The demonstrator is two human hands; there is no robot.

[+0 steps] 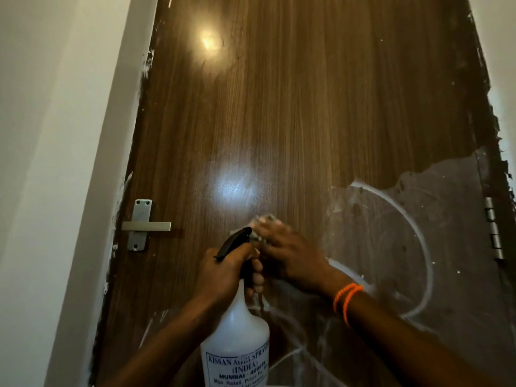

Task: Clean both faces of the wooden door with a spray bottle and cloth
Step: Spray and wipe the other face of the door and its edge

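Head | left hand (223,270) grips spray bottle (236,331) | right hand (290,252) presses cloth (264,223) on door (279,107)

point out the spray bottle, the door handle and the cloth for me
spray bottle (237,328): head view, on its white body below the neck.
door handle (148,226): head view, on the horizontal metal lever.
cloth (265,223): head view, blurred, on the pale wad under the right hand's fingers.

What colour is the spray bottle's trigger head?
Black, on a translucent white spray bottle gripped by the left hand; the head view shows it.
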